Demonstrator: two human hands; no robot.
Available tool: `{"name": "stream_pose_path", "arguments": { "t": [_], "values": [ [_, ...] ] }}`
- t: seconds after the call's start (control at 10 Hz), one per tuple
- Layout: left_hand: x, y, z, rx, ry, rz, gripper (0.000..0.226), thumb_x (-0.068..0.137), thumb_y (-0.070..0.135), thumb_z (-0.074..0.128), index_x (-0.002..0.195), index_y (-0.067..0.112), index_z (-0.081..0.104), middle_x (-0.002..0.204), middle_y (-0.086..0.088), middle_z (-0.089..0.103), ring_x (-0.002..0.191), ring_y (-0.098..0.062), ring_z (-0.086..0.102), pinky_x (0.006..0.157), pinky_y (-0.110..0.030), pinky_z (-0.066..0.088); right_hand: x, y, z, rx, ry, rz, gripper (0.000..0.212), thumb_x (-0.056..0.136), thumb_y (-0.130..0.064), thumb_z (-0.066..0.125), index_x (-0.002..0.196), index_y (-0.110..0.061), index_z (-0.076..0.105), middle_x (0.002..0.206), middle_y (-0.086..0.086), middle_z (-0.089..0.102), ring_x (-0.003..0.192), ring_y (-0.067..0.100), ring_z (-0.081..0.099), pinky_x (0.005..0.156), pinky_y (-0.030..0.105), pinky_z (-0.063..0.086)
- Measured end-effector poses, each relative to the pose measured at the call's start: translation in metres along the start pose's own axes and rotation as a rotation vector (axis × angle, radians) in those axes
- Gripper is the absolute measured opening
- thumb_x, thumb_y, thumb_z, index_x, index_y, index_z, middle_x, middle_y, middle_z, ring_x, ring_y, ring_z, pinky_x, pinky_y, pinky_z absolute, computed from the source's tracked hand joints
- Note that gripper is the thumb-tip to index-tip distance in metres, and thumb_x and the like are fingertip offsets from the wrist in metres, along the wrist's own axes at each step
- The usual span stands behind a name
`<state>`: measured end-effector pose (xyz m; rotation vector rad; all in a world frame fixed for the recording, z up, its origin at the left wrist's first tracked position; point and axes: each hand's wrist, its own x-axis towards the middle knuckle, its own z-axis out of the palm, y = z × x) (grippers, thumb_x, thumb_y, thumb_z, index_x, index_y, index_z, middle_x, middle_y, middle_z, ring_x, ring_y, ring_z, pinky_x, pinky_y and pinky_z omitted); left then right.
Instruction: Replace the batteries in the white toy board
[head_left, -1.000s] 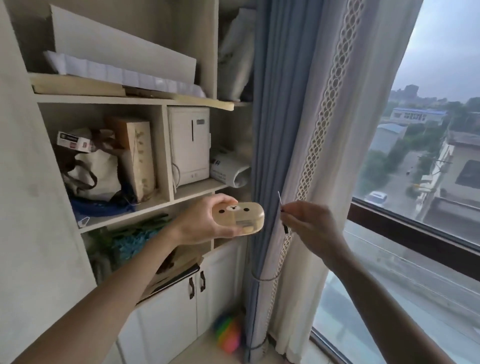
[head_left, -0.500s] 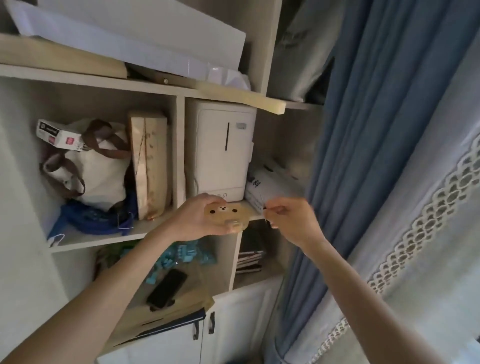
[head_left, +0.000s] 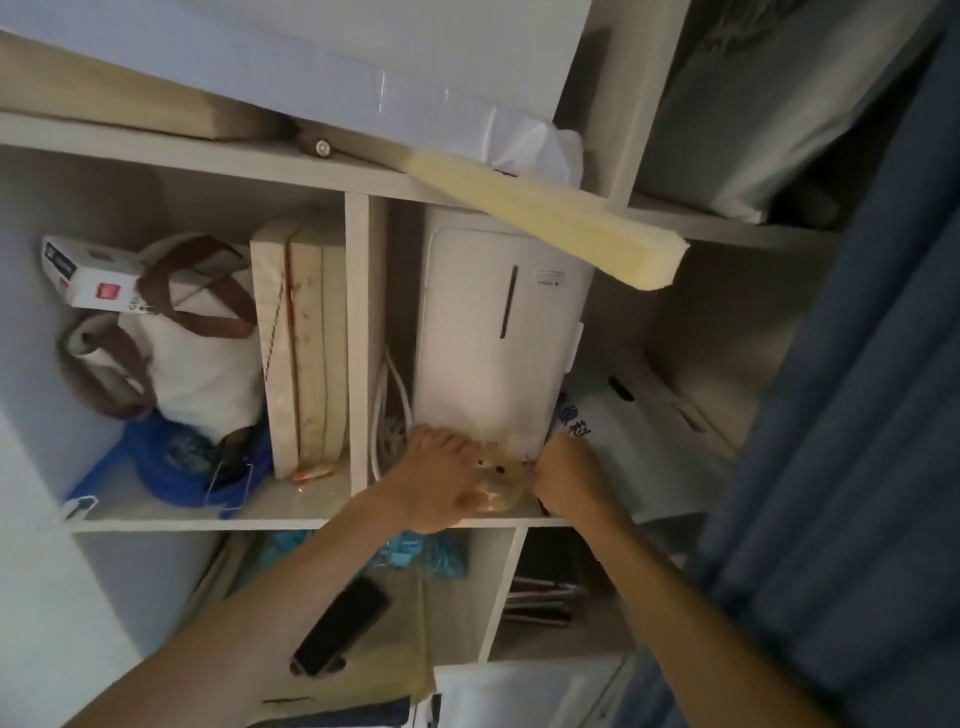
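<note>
While both bare arms reached up from the near edge, a black phone (head_left: 340, 626) lay on the lower shelf between them. Farther in, the left hand (head_left: 431, 480) had its grip wrapped around a small tan bear-faced case (head_left: 498, 480) at the middle shelf's (head_left: 208, 514) front edge. Just right, the right hand (head_left: 569, 475) was curled closed; what it held I cannot tell. Behind stood a white appliance (head_left: 493, 332). No white toy board showed.

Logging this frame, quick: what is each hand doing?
Left hand: closed on the bear-face case.
Right hand: fist closed; contents cannot be told.
</note>
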<state>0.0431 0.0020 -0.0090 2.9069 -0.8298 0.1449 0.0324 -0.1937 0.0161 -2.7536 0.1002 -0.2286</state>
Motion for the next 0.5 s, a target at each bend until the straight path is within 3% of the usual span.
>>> {"name": "stream_pose_path", "arguments": {
  "t": [0.1,0.2,0.3,0.4,0.5],
  "values": [
    [0.001,-0.009,0.013,0.018,-0.054,-0.039,0.067,0.101,0.056,0.048,0.157,0.022,0.034,0.161,-0.002,0.038,0.151,-0.026,0.027,0.125,-0.058,0.014,0.01,0.004,0.012,-0.073,-0.068,-0.001,0.012,0.098,-0.017,0.066,0.104,-0.008,0.07,0.089,0.006,0.068,0.077,0.021,0.064,0.075,0.033,0.06],
    [0.0,-0.011,0.027,-0.06,-0.01,-0.047,0.065,0.102,0.046,0.055,0.157,0.022,0.031,0.16,-0.002,0.031,0.153,-0.026,0.022,0.127,-0.052,0.016,0.012,0.002,0.021,-0.101,-0.085,-0.022,0.016,0.103,-0.016,0.058,0.113,-0.007,0.067,0.106,0.01,0.072,0.081,0.019,0.06,0.073,0.029,0.053],
    [-0.002,-0.01,0.033,-0.088,0.025,-0.063,0.065,0.103,0.044,0.055,0.158,0.02,0.029,0.159,-0.002,0.027,0.154,-0.026,0.021,0.128,-0.05,0.017,0.008,0.0,0.023,-0.103,-0.068,-0.039,0.018,0.106,-0.017,0.055,0.117,-0.008,0.067,0.113,0.01,0.071,0.092,0.02,0.067,0.077,0.027,0.054],
    [-0.01,-0.003,0.031,-0.1,0.071,-0.051,0.069,0.102,0.043,0.058,0.159,0.02,0.026,0.161,-0.001,0.026,0.154,-0.025,0.02,0.127,-0.047,0.017,-0.003,-0.003,0.02,-0.089,-0.064,-0.031,0.017,0.105,-0.019,0.058,0.112,-0.009,0.069,0.109,0.01,0.074,0.095,0.022,0.072,0.086,0.032,0.061],
    [-0.014,0.004,0.015,-0.177,0.143,-0.048,0.071,0.103,0.043,0.056,0.161,0.021,0.022,0.166,-0.001,0.024,0.157,-0.024,0.017,0.128,-0.047,0.019,-0.008,-0.007,0.009,-0.068,-0.027,-0.069,0.015,0.103,-0.018,0.061,0.109,-0.009,0.072,0.106,0.01,0.074,0.092,0.023,0.073,0.083,0.035,0.063]
  ]
}}
